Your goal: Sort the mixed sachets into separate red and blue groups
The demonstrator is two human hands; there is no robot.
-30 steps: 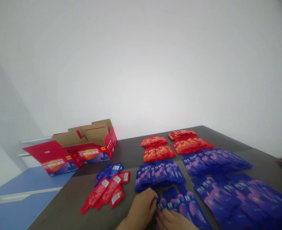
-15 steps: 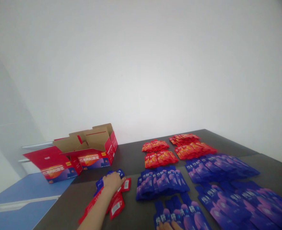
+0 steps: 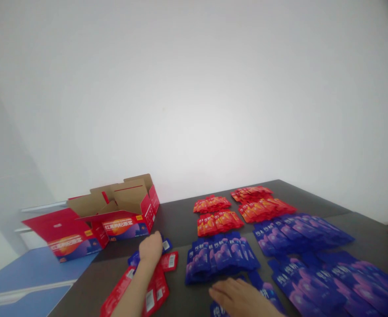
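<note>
Small blue foil sachets (image 3: 133, 259) and slim red foil sachets (image 3: 171, 261) around the curled left hand (image 3: 150, 248), its hold impossible to tell, near the front edge of the dark bench (image 3: 177, 224); right hand (image 3: 240, 298) spread open, holding nothing visible, just beside long blue-violet foil sachets (image 3: 263, 288).

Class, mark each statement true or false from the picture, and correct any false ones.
1. The left hand rests on a small pile of red and blue sachets. True.
2. The right hand grips the red carton. False: its fingers lie spread above blue sachets, apart from the carton.
3. Orange-red sachets lie beyond a block of blue sachets. True.
4. The table is white. False: it is dark grey.
</note>
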